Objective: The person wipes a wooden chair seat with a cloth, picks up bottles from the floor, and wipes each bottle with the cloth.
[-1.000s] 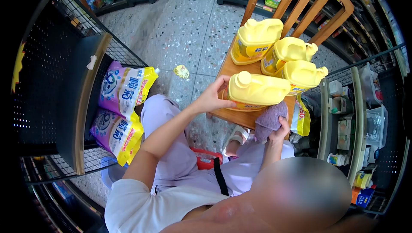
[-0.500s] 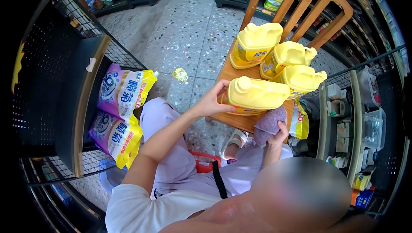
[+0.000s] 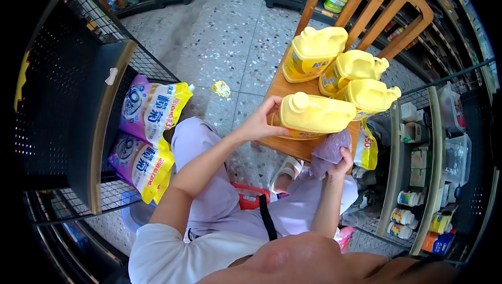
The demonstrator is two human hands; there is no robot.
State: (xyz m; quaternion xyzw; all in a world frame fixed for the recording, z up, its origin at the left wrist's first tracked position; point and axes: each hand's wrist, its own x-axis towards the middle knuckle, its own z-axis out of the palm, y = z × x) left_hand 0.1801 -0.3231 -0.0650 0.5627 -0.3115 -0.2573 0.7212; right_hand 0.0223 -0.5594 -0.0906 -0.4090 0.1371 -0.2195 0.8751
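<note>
A yellow detergent jug [image 3: 316, 114] stands at the front of a wooden chair seat [image 3: 275, 86]. My left hand [image 3: 264, 121] grips its cap end, thumb on the near side and fingers around the far side. In my right hand [image 3: 342, 162] is a bunched purple cloth [image 3: 330, 148], which touches or lies very close to the jug's lower right side. Three more yellow jugs stand behind on the seat: one at the far left [image 3: 314, 56], one in the middle [image 3: 348, 69] and one at the right [image 3: 368, 95].
Two purple-and-yellow detergent bags [image 3: 149, 111] rest by the left shelf [image 3: 99, 127]. Crumpled yellow paper [image 3: 220, 89] lies on the speckled floor. A red container [image 3: 248, 196] sits below my legs. The right shelf [image 3: 431, 179] holds bottles and boxes. The slatted chair back [image 3: 389, 14] rises behind the jugs.
Both hands keep nearly the same place on the jug and the cloth. My head has moved out of the lower right, uncovering my right forearm and white bottles on the right shelf.
</note>
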